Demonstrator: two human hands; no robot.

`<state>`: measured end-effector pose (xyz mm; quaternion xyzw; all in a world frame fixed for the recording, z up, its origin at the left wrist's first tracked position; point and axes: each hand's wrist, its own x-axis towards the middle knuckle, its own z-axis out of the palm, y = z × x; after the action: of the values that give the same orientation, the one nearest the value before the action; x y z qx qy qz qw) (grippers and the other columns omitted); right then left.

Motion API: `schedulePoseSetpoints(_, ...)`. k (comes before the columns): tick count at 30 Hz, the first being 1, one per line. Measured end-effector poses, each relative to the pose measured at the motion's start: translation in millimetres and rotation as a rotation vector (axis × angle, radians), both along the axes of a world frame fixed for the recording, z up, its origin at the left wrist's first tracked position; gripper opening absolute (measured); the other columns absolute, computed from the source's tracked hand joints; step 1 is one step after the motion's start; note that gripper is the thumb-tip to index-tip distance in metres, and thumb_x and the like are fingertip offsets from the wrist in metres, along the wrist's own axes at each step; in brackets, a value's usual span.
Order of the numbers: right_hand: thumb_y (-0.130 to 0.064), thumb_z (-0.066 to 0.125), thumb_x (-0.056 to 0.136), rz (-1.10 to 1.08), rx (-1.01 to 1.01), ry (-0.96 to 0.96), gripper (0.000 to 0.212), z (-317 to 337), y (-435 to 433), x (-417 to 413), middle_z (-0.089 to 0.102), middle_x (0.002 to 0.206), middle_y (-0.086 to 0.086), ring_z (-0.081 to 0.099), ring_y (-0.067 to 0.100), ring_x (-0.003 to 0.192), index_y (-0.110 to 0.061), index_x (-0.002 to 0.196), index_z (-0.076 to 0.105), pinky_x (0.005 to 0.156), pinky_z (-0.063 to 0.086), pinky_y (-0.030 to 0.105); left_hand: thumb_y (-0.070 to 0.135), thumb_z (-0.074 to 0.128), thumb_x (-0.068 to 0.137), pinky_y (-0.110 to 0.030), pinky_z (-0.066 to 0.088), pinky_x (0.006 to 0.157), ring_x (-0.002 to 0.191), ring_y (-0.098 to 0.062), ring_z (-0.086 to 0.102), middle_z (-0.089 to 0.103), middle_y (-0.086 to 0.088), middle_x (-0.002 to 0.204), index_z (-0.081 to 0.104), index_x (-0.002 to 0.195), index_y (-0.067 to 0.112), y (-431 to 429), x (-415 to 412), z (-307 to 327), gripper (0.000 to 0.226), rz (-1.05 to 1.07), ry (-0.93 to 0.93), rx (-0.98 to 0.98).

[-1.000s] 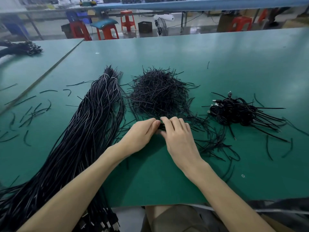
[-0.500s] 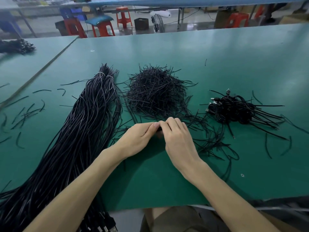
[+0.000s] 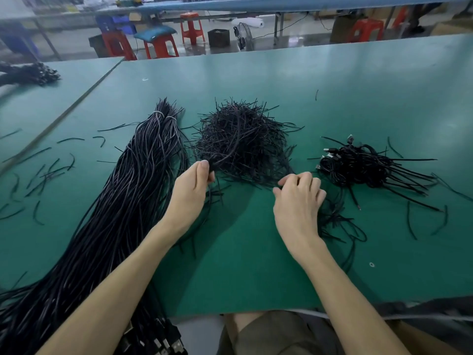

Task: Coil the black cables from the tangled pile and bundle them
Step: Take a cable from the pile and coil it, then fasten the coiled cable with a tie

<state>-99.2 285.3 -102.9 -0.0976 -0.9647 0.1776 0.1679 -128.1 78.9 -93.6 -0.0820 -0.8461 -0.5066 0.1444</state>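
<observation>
Black cables (image 3: 122, 201) lie in one long sheaf down the left of the bench, from a banded far end to plug ends overhanging the near edge. The left forearm crosses above the sheaf's near part.

Tangled pile (image 3: 240, 142) of short black strands sits centre, just beyond both hands. Coiled bundles (image 3: 363, 167), with plug ends showing, lie in a heap to the right of the pile, just past the right hand.

Left hand (image 3: 190, 190): thumb and fingers are closed in a pinch on a curved strand (image 3: 231, 156) that arches up out of the pile's near left edge. Right hand (image 3: 298, 198): fingers are curled at the pile's near right fringe, over trailing strands. Whether it grips any cannot be determined. The two hands are apart, with bare mat between them.

Green bench mat (image 3: 358, 85) covers the work surface. A second green bench (image 3: 51, 103) adjoins on the left and carries another dark cable heap (image 3: 28, 74). Loose offcuts (image 3: 46, 172) are scattered left of the sheaf, with a few right of the coiled bundles.

Beyond the bench, red stools (image 3: 190, 28), a floor fan (image 3: 244, 35) and a black box (image 3: 218, 37) stand on a grey floor.
</observation>
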Motion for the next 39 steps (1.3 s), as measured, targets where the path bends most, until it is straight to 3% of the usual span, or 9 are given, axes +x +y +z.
schedulePoseSetpoints(7,-0.027,0.052,0.106,0.004,-0.042,0.06,0.016,0,3,0,0.049,0.112,0.004,0.038,0.024,0.107,-0.015,0.108,0.061,0.09,0.026,0.035,0.042,0.031,0.111,-0.014,0.039,0.061,0.071,-0.008,0.055,0.058,0.009,0.073,0.054,0.08,0.021,7,5,-12,0.044,-0.102,0.014,-0.295)
schedulePoseSetpoints(11,-0.024,0.056,0.104,0.034,-0.17,0.193,0.009,3,3,2,0.053,0.105,0.002,0.041,0.023,0.101,-0.015,0.102,0.059,0.088,0.023,0.033,0.042,0.029,0.111,-0.029,0.041,0.06,0.068,-0.017,0.053,0.058,-0.001,0.073,0.051,0.08,0.019,8,5,-13,0.045,-0.032,0.014,-0.28)
schedulePoseSetpoints(21,-0.02,0.06,0.1,0.176,-0.214,0.237,0.002,2,2,6,0.051,0.104,-0.009,0.043,0.015,0.103,-0.02,0.098,0.061,0.09,0.018,0.028,0.041,0.03,0.111,-0.034,0.041,0.062,0.07,-0.019,0.053,0.063,-0.007,0.076,0.051,0.078,0.018,10,8,-8,0.046,0.021,-0.025,-0.264)
schedulePoseSetpoints(25,-0.021,0.056,0.103,0.277,-0.414,0.285,0.004,2,-1,7,0.055,0.098,-0.01,0.049,0.012,0.096,-0.02,0.099,0.056,0.09,0.035,0.028,0.042,0.026,0.111,-0.031,0.039,0.057,0.062,-0.012,0.05,0.058,-0.001,0.072,0.049,0.078,0.02,10,11,-4,0.046,0.037,-0.037,-0.301)
schedulePoseSetpoints(27,-0.022,0.057,0.104,0.397,-0.57,0.29,0.005,3,-2,10,0.056,0.097,-0.012,0.054,0.008,0.092,-0.021,0.099,0.056,0.083,0.046,0.024,0.045,0.023,0.11,-0.034,0.041,0.061,0.065,-0.013,0.054,0.058,0.0,0.074,0.049,0.081,0.017,12,12,-2,0.048,0.031,-0.036,-0.38)
schedulePoseSetpoints(30,-0.023,0.059,0.103,0.547,-0.546,0.268,0.006,1,-6,11,0.059,0.097,-0.01,0.058,0.008,0.089,-0.018,0.1,0.059,0.077,0.05,0.024,0.05,0.018,0.107,-0.024,0.033,0.055,0.062,-0.009,0.051,0.053,0.004,0.07,0.048,0.084,0.017,26,18,-1,0.051,-0.043,0.005,-0.51)
schedulePoseSetpoints(32,-0.023,0.062,0.101,0.576,-0.556,0.224,0.006,-1,-6,9,0.06,0.096,-0.012,0.06,0.009,0.089,-0.019,0.099,0.061,0.077,0.05,0.025,0.047,0.021,0.109,-0.02,0.032,0.054,0.062,-0.006,0.05,0.05,0.007,0.067,0.047,0.081,0.022,32,19,-1,0.046,-0.106,-0.005,-0.484)
schedulePoseSetpoints(35,-0.024,0.066,0.099,0.525,-0.651,0.232,0.006,-2,-3,7,0.064,0.089,-0.014,0.062,0.01,0.087,-0.025,0.094,0.062,0.075,0.05,0.021,0.043,0.027,0.111,-0.021,0.032,0.057,0.062,-0.005,0.047,0.052,0.01,0.069,0.05,0.077,0.025,30,16,-1,0.045,-0.103,-0.105,-0.253)
schedulePoseSetpoints(39,-0.026,0.069,0.096,0.5,-0.677,0.246,0.01,-2,-3,7,0.064,0.081,-0.012,0.061,0.011,0.08,-0.027,0.089,0.062,0.07,0.05,0.02,0.053,0.029,0.109,-0.024,0.035,0.061,0.063,-0.004,0.043,0.05,0.018,0.066,0.052,0.075,0.028,25,16,-2,0.048,-0.142,-0.162,-0.083)
